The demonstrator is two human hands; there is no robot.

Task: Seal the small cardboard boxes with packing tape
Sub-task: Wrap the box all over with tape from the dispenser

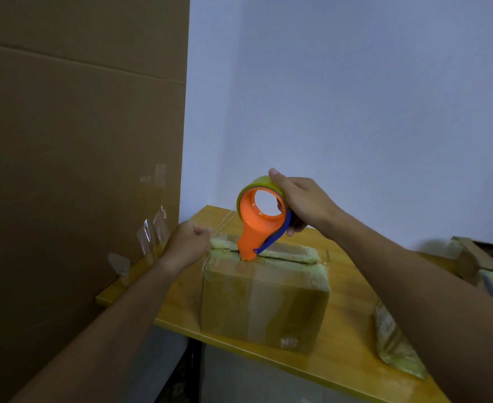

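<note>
A small cardboard box [264, 298] stands on the yellow wooden table [347, 289], wrapped in old clear tape, with its top flaps closed along a dark seam. My right hand [303, 203] grips an orange tape dispenser [258, 225] with a blue blade arm and a yellowish tape roll; its nose touches the box top near the seam. My left hand [188, 242] pinches the free end of a clear tape strip [225, 222] that stretches from the roll to the box's far left corner.
A tall cardboard sheet [73, 170] stands upright on the left, with clear tape scraps [152, 231] stuck along its lower edge. Another open cardboard box [483, 257] sits at the right edge. A flat taped packet [396, 341] lies on the table under my right forearm.
</note>
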